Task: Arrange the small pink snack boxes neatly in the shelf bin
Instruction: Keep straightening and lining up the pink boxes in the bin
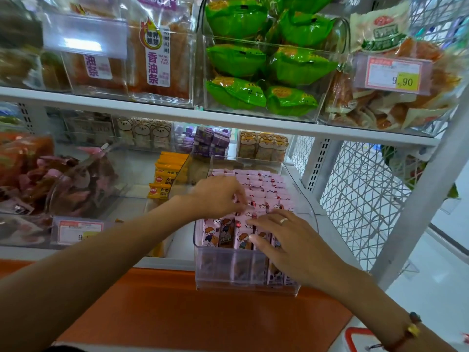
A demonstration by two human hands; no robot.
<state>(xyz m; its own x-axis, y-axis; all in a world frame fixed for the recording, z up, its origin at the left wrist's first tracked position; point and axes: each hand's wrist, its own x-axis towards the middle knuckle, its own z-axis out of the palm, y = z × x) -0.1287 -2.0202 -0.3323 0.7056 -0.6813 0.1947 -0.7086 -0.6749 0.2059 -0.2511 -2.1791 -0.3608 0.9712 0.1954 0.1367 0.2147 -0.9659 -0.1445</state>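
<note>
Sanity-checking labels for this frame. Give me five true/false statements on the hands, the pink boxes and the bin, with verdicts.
1. Both hands are at the bin of pink boxes. True.
2. The right hand wears a ring. True.
3. The left hand lifts a box clear of the bin. False: its fingertips are down among the rows, nothing is lifted out.
4. The bin is nearly empty. False: pink boxes fill it in rows from front to back.
5. Green packets sit on the shelf above. True.
</note>
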